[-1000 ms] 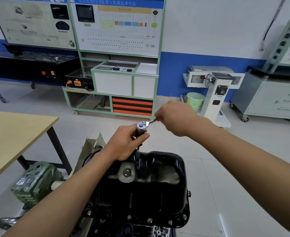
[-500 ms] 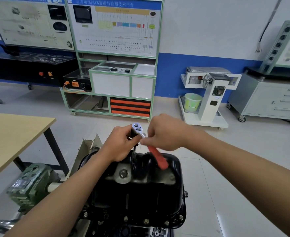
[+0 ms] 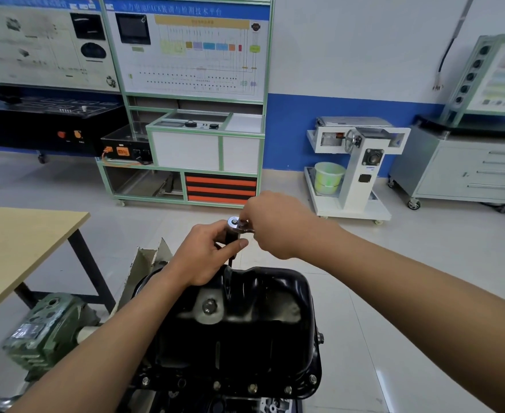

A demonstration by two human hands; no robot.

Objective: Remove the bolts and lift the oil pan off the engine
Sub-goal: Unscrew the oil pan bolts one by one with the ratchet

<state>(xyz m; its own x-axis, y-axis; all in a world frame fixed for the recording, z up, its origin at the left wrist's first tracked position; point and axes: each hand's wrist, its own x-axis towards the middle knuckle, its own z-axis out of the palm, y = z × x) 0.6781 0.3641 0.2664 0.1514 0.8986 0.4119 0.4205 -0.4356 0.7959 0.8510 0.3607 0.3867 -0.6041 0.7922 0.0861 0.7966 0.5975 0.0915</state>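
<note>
Two hands (image 3: 203, 254) grip ratchet (image 3: 234, 222) above oil pan (image 3: 254, 332).

Only two forearms and two hands of the person show, all of them bare. The left forearm (image 3: 111, 347) enters at the lower left corner of the frame, broad at the edge and narrowing toward the wrist. The right forearm (image 3: 409, 299) enters at the right edge and lower right corner, tapering the same way. Both are uncovered from the frame edge to the wrist. The left hand (image 3: 203, 257), just left of centre, shows its back, knuckles and a thumb with a short nail. The right hand (image 3: 275, 225), slightly higher and right of centre, shows its back and rounded knuckles; its fingers (image 3: 245, 217) are mostly hidden behind it.
</note>
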